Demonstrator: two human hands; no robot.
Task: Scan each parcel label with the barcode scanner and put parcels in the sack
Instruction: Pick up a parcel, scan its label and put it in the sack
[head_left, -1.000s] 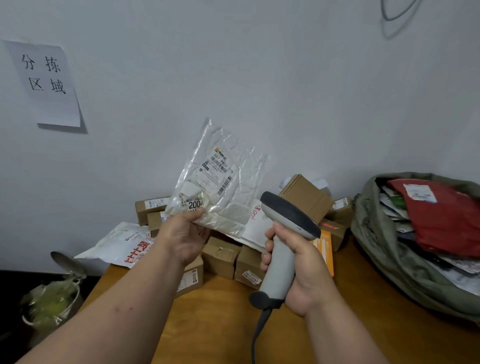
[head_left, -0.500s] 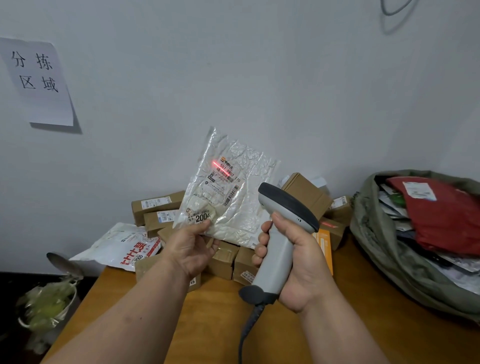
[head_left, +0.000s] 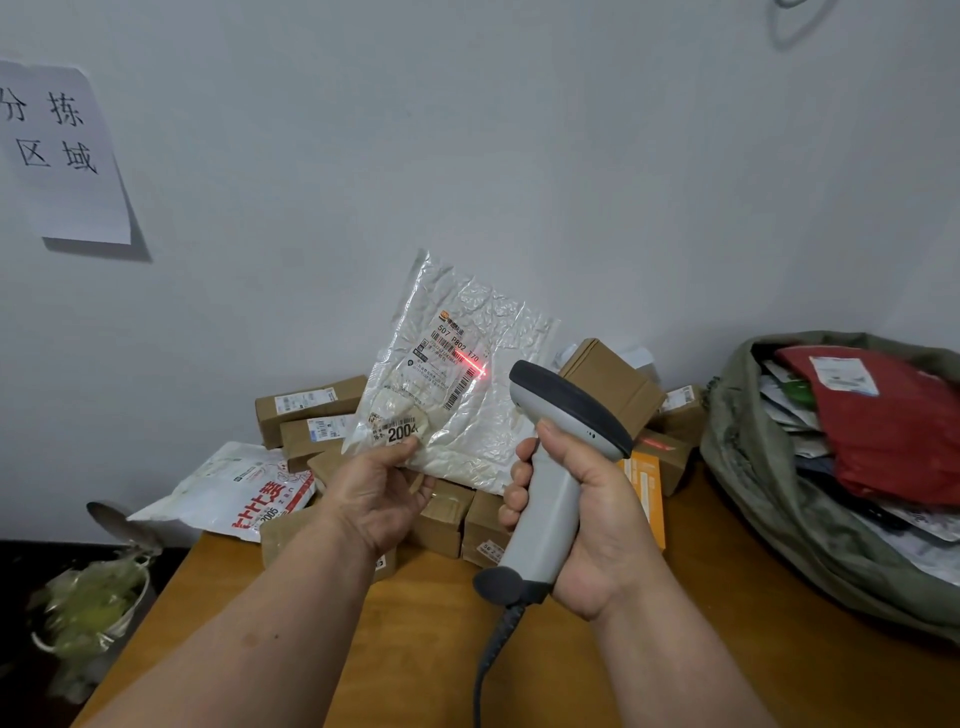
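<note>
Clear crinkled plastic makes up the parcel (head_left: 457, 384), held up in the air just left of the scanner (head_left: 558, 462), its long axis leaning up and to the right. The left hand (head_left: 376, 493) pinches its lower corner between thumb and fingers. The right hand (head_left: 582, 514) is wrapped tight round the scanner's handle, and a red scan line falls across the label (head_left: 454, 353). The sack (head_left: 769, 493) lies well to the right of the scanner, so the parcel likely has to cross over the right hand. Brown boxes (head_left: 311, 410) sit behind the scanner on the wooden table (head_left: 415, 649).
</note>
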